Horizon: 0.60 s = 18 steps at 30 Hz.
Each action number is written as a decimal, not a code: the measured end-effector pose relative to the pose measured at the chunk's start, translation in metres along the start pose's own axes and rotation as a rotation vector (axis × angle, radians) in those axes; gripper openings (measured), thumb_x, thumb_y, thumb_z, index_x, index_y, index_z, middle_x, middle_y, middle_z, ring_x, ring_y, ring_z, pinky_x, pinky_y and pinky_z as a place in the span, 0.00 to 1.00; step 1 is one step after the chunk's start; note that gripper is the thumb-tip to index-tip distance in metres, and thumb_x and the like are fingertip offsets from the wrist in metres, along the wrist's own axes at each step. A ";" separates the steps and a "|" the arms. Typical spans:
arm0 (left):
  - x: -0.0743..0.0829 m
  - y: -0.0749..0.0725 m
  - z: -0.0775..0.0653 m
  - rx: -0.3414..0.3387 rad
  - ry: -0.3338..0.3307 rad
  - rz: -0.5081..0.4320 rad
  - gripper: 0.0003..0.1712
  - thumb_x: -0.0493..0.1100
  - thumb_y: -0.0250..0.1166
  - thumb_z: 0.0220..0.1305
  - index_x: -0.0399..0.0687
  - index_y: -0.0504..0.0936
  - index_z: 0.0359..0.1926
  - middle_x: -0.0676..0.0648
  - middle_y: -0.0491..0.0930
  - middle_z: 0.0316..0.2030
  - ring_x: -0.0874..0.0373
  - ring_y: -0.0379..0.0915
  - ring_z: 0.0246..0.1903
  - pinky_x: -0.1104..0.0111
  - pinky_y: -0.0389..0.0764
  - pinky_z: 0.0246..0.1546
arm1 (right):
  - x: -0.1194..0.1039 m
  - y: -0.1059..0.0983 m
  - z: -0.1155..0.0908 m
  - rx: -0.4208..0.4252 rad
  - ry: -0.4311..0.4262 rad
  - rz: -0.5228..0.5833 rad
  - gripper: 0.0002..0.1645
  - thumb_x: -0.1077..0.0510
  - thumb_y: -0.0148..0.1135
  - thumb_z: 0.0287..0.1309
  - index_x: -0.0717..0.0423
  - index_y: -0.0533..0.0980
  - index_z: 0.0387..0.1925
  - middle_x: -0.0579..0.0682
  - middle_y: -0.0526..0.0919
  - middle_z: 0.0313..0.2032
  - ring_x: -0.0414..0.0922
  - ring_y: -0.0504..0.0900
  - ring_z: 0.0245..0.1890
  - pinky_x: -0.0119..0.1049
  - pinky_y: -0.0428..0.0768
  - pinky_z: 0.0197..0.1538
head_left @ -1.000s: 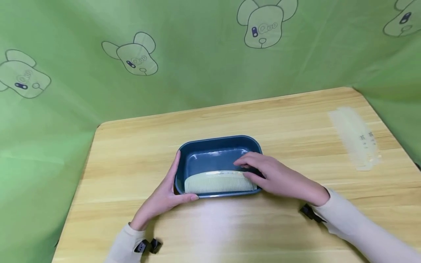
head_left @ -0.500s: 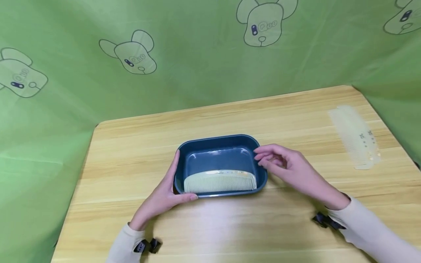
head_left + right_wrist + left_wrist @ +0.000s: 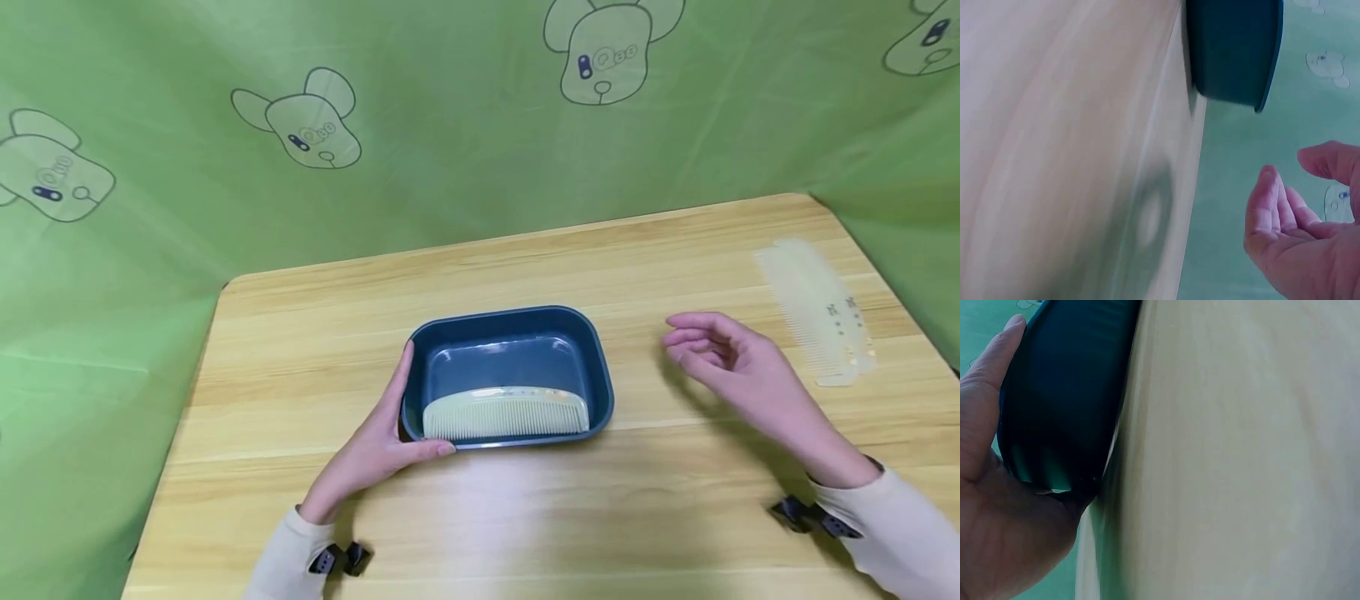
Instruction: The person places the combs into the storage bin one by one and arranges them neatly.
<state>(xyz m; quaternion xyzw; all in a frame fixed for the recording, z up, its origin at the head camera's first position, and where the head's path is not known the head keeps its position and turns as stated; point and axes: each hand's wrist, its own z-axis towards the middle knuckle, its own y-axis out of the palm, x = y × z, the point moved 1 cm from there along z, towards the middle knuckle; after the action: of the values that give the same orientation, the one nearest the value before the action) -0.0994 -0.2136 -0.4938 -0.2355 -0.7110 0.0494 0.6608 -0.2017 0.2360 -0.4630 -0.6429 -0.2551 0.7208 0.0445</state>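
A dark blue rectangular box (image 3: 517,367) with rounded corners sits mid-table in the head view. Along its front side inside leans a pale comb (image 3: 506,415), teeth toward the front. My left hand (image 3: 367,450) rests against the box's left end, thumb straight along the front wall and index finger straight up the side; its other fingers are hidden. My right hand (image 3: 742,375) hovers between the box and the pale combs (image 3: 810,308) at the right, fingers loosely bent, nothing in them. In the right wrist view its thumb and fingertips stand apart, away from the box's end.
Overlapping pale, translucent combs with dark print lie near the right edge of the wooden table (image 3: 480,517). Green cloth (image 3: 450,125) with bear-head drawings hangs behind the table and along both sides. Small black devices are strapped to both wrists.
My right hand has drawn out of the box and moved right, close to the overlapping combs. The left hand, the box and the comb inside have stayed in place.
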 end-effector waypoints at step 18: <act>0.001 0.001 0.000 0.003 -0.022 0.013 0.80 0.49 0.86 0.60 0.76 0.30 0.88 0.60 0.31 0.87 0.54 0.29 0.85 0.41 0.43 0.80 | 0.037 -0.054 -0.009 0.171 0.174 -0.029 0.20 0.60 0.69 0.76 0.38 0.77 0.61 0.28 0.85 0.48 0.27 0.81 0.46 0.15 0.77 0.46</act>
<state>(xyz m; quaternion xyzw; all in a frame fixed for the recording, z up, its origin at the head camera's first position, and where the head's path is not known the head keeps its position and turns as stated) -0.0991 -0.2128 -0.4930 -0.2385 -0.7166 0.0572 0.6529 -0.2134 0.2999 -0.4742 -0.6932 -0.1970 0.6806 0.1318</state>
